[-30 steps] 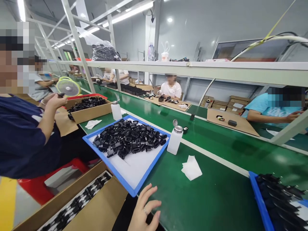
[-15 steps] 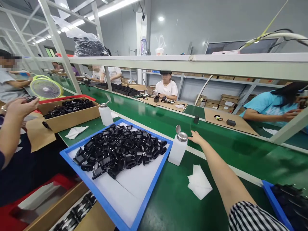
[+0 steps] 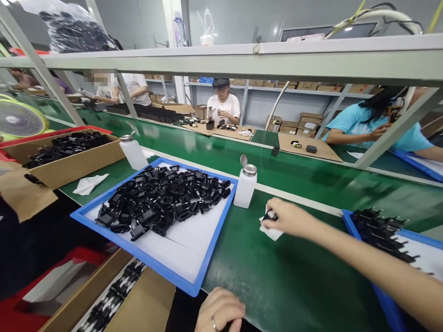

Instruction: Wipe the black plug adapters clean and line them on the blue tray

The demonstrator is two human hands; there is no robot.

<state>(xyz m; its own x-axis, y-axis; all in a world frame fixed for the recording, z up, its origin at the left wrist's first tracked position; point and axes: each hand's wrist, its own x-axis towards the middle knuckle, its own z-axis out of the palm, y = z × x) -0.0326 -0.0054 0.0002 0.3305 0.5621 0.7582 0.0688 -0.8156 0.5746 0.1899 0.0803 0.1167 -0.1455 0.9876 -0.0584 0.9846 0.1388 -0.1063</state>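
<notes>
At the near edge of a green surface [image 3: 238, 260], a worker's left hand [image 3: 221, 310] shows curled fingers; whether they are fully closed or hold anything cannot be told. The right hand [image 3: 289, 217] grips a small black part [image 3: 270, 215] in its fingers over a white tissue [image 3: 272, 233], toward the surface's far edge. A white bottle [image 3: 245, 190], lid raised, stands just beside the right corner of a blue tray [image 3: 194, 287] heaped with black plugs [image 3: 162, 197].
</notes>
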